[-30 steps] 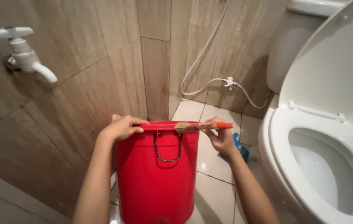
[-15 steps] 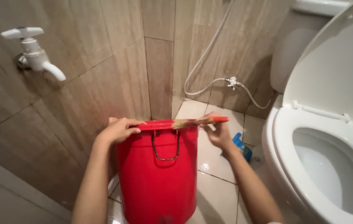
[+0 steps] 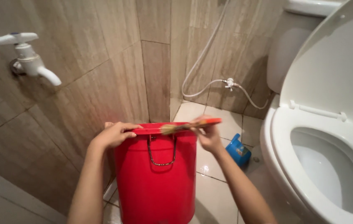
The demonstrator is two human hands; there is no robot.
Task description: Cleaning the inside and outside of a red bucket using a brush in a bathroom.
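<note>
The left hand (image 3: 116, 135) is curling its fingers over the near-left rim of a tall red bucket (image 3: 155, 182) that is standing on the tiled floor (image 3: 213, 195) close to the wall. The right hand (image 3: 206, 135) is pinching the orange handle of a small brush (image 3: 191, 125), laying its bristles across the bucket's rim. A blue scoop (image 3: 237, 150) is lying on the floor between the bucket and the open toilet (image 3: 329, 153).

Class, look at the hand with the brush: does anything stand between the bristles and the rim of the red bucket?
Nothing visible does. The right hand holds the brush level, its bristles right at the red bucket rim. The left hand grips the rim on the far side, clear of the bristles.
</note>
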